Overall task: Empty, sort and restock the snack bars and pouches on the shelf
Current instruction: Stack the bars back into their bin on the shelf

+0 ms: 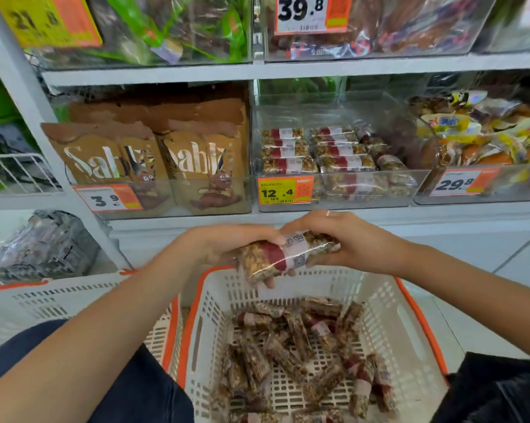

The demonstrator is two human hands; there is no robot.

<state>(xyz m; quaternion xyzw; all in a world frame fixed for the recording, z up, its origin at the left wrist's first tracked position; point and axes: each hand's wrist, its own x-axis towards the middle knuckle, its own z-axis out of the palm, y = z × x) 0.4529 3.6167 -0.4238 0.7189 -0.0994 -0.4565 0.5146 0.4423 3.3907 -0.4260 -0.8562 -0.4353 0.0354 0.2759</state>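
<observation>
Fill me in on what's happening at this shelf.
A person holds a nut bar in both hands, left hand and right hand, above a white basket with many more bars loose in it. The clear bin at the 12.4 tag already has bars stacked in rows. Brown pouches stand in the bin beside it.

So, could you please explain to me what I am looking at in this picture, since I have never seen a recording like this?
There is no machine here. A camera worn on a person's head looks forward and down at their two bare hands in front of a shop shelf. The left hand and the right hand together hold a few clear-wrapped nut bars with a red and white label. Below them is a white plastic basket with an orange rim, holding many more such bars. On the shelf, a clear bin with a 12.4 price tag holds neat stacks of the same bars, beside brown stand-up pouches.
</observation>
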